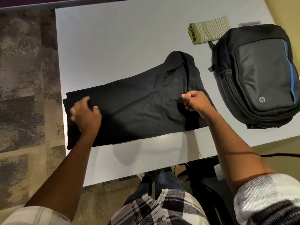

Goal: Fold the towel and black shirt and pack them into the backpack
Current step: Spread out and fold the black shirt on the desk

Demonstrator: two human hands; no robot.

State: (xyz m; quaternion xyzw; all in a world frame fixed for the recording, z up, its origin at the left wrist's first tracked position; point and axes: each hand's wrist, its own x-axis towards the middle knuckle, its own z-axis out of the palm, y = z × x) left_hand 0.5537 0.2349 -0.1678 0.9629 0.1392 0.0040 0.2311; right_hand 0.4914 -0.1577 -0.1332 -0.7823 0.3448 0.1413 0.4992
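The black shirt [139, 101] lies as a long folded strip across the white table [113, 46], collar end toward the right. My left hand [86, 114] rests on its left end with fingers curled round the hem. My right hand [194, 101] pinches a fold of the fabric near the collar end. A green striped towel [209, 31] lies folded at the far right of the table. The black and grey backpack [258, 77] lies flat at the right, closed, beside the shirt.
Patterned carpet [27, 78] shows left of the table. The table's near edge sits just above my legs and checked shirt. A dark bag [206, 176] and a cable [279, 154] lie on the floor at lower right.
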